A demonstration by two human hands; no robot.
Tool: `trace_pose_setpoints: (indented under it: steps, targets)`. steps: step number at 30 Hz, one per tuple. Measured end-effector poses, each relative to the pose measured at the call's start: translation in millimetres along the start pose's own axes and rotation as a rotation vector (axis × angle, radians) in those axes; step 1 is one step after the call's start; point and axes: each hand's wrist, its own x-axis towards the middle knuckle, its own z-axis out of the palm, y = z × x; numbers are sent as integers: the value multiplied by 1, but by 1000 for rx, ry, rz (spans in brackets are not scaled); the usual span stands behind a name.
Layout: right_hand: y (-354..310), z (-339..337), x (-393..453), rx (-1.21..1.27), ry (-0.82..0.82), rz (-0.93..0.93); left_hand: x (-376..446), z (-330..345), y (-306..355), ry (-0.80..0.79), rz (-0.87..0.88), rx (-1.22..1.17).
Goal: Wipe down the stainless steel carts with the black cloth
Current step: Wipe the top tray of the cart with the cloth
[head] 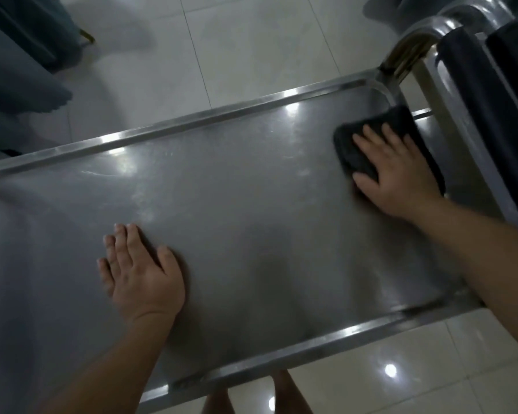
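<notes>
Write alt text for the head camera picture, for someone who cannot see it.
A person's right hand presses a black cloth flat on the far right corner of a stainless steel cart top, while the left hand rests open on the near side. Pale floor tiles surround the cart.

The floor (237, 46) has big shiny white tiles. Little lights shine on it. A dark curtain (27, 28) hangs far left.

Right hand (401, 174) flat on black cloth (359, 144), far right corner of cart top (237, 189); left hand (141, 273) flat on steel.
</notes>
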Motion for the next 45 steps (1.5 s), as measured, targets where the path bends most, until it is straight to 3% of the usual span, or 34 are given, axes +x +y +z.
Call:
trace_pose_setpoints:
  steps: [5, 9, 12, 16, 19, 22, 27, 33, 36, 40, 45]
  targets:
    - [-22, -23, 107, 59, 14, 151, 1, 0, 0, 8, -3, 9]
    - [-25, -30, 115, 63, -3, 124, 1, 2, -1, 23, -3, 10]
    - [-31, -25, 62, 62, -11, 83, 1, 2, -1, 20, -3, 4]
    - [-59, 5, -80, 79, -11, 2, 0, 0, 2, 16, -10, -10]
    - [-78, 34, -188, -8, -108, -128, 0, -2, 2, 4, -7, -12]
    - [-80, 38, -216, -49, -200, -193, -1, -2, 3, -1, -6, 1]
    - [-88, 20, -102, -54, -84, -237, 0, -1, 4, -2, -6, 23]
    - [-116, -5, 86, 2, -17, -48, 0, 2, 3, 10, -7, 35]
    - [-126, -7, 118, 35, -18, 35, 1, 3, 1, 12, -11, 43]
    - [-139, 6, 57, 47, 17, 11, 0, 3, 1, 16, -7, 39]
    - [-153, 41, -132, 10, 22, -104, 0, 3, 0, 13, -12, 27]
